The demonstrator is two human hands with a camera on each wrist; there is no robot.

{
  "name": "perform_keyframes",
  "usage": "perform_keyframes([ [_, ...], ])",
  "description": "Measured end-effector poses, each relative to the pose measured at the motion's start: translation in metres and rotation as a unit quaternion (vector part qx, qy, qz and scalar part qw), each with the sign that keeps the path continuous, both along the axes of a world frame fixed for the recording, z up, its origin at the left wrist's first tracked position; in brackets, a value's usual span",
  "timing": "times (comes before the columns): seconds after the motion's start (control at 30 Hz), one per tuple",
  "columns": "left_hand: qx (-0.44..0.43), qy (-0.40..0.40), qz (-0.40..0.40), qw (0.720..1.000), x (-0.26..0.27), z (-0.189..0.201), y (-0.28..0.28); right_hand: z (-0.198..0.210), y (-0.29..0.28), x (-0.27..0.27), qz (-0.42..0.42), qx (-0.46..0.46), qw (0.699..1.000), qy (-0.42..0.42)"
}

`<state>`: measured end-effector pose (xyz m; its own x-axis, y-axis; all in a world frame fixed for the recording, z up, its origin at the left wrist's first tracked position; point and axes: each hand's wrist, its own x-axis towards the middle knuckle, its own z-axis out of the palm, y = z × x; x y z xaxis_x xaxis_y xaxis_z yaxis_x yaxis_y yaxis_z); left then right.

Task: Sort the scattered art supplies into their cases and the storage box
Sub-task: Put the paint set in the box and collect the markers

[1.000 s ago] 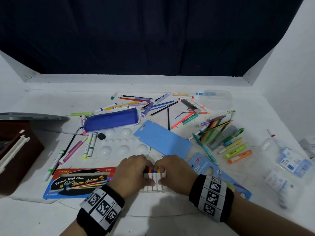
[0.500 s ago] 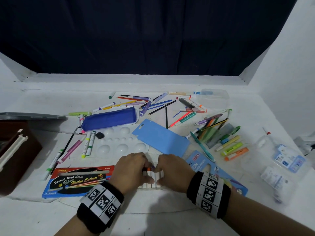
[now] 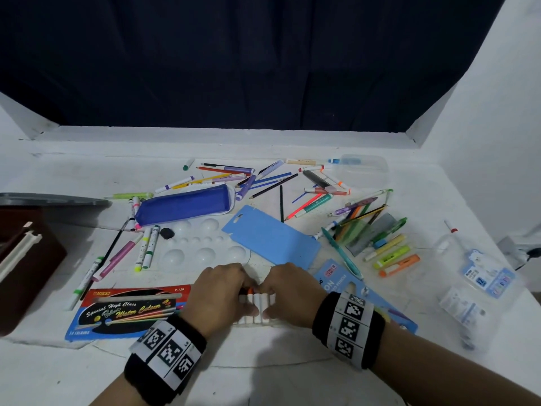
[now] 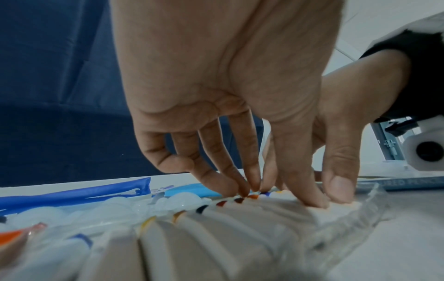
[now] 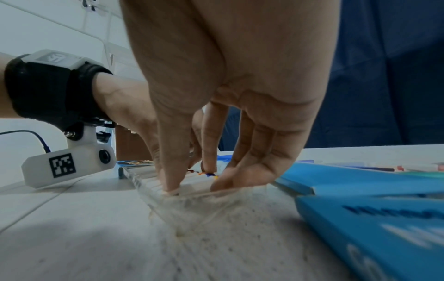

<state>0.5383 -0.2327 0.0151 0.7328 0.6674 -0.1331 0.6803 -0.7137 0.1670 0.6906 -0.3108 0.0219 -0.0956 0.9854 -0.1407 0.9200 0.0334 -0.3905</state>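
A row of white paint tubes [image 3: 257, 306] with coloured caps lies in a clear plastic tray [image 4: 360, 214] at the near middle of the table. My left hand [image 3: 219, 291] and right hand [image 3: 292, 291] sit side by side on top of it. On each hand the fingertips touch the cap ends and the thumb presses the tubes' rear ends. In the left wrist view the left hand [image 4: 240, 133] has straight fingers on the tubes [image 4: 216, 228]. The right hand [image 5: 228, 114] does the same on the tubes [image 5: 149, 178]. The red and blue water-colour sleeve [image 3: 128, 312] lies just to the left.
A white palette [image 3: 205, 247], a blue card [image 3: 272, 238] and a blue zip pouch [image 3: 184, 205] lie beyond the hands. Several pens and pencils [image 3: 263, 177] are scattered farther back, with highlighters [image 3: 395, 259] at right. A blue pencil box [image 3: 366, 294], clear cases [image 3: 480, 282] and a brown box [image 3: 26, 265] flank me.
Both hands stay on the paint tubes and have drawn slightly closer together, covering more of the row. Nothing else on the table has moved.
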Motion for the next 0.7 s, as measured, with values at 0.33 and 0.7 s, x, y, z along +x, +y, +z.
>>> perform_keyframes([
  [0.33,-0.014,-0.033,0.015,0.999,-0.006,-0.002,-0.005,0.002,-0.01,0.038,-0.061,0.054,0.986,0.147],
  [0.7,-0.086,-0.133,0.004,0.987,0.035,0.022,-0.016,0.029,-0.05,0.166,-0.174,0.165,0.962,0.134],
])
